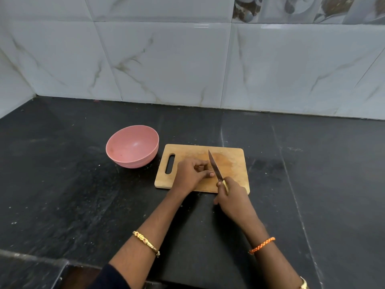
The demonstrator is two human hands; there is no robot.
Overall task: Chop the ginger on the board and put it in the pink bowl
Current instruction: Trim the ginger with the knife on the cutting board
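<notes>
Ginger under curled left hand – orientation hidden, knife tip pointing away

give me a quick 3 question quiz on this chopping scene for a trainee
1. True or false: the pink bowl already holds chopped ginger.
2. Which hand grips the knife? A) left hand B) right hand C) neither
3. Fill in: the slot handle of the wooden cutting board faces the ____.

Key
1. False. The bowl's inside shows nothing in it.
2. B. The right hand grips the knife's pale handle, blade pointing away over the board, while the left hand curls its fingers on the board just left of the blade; the ginger under them is mostly hidden.
3. Pink bowl, which stands on the black counter left of the board.
</notes>
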